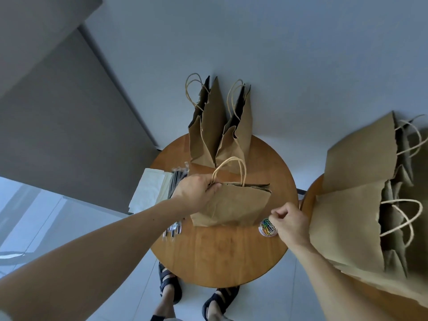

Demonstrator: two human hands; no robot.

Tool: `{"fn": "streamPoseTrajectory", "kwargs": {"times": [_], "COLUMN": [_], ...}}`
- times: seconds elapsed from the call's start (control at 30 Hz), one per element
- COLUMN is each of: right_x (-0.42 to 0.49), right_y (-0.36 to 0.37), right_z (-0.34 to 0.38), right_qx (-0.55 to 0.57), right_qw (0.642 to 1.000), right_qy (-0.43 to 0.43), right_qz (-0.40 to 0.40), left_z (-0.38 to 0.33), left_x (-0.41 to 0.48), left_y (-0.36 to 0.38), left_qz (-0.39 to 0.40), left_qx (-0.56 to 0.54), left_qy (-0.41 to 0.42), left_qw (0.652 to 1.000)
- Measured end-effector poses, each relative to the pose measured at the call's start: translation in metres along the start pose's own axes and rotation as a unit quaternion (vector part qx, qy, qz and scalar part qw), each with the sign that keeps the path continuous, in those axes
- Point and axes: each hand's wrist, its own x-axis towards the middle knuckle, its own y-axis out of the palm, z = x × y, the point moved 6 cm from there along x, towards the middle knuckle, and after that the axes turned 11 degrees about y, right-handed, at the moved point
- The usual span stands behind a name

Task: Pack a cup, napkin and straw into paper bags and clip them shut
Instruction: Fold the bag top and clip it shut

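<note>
Brown bag (231, 207), top edge gripped by left hand (196, 193); right hand (291, 223) curled over clips (267, 227), grasp unclear.

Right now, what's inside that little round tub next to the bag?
Coloured paper clips show inside the tub. The right hand covers its right side, so the rest is hidden. The left hand grips the paper bag.

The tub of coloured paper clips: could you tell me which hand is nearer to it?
Right. The right hand is at the tub of paper clips, fingertips pinched just above it; the left hand grips the paper bag at its opposite top corner.
</note>
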Motion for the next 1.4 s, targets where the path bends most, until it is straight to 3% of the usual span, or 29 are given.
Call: {"fn": "streamPoseTrajectory", "kwargs": {"times": [0.13,0.27,0.37,0.67,1.1,1.4], "right_x": [-0.031,-0.057,-0.062,-0.050,-0.046,-0.043], "right_y": [-0.008,-0.004,0.005,0.018,0.027,0.031], "right_z": [0.058,0.109,0.129,0.141,0.154,0.162], "right_qx": [0.117,0.272,0.316,0.279,0.255,0.068], "right_qw": [0.990,0.947,0.931,0.951,0.953,0.979], "right_qy": [-0.069,-0.084,-0.066,-0.048,-0.082,-0.161], "right_qz": [0.049,0.149,0.168,0.125,0.138,0.102], "left_z": [0.000,-0.001,-0.001,0.000,0.003,-0.003], "left_x": [0.002,0.000,0.001,0.001,0.001,-0.005], "left_y": [-0.001,-0.001,-0.003,-0.003,-0.005,-0.010], "left_qz": [0.016,0.036,0.042,0.049,0.028,-0.011], "left_qx": [-0.009,-0.016,-0.019,-0.010,-0.009,-0.056], "left_qy": [-0.009,-0.013,-0.005,0.001,0.036,0.076], "left_qw": [1.000,0.999,0.999,0.999,0.999,0.996]}}
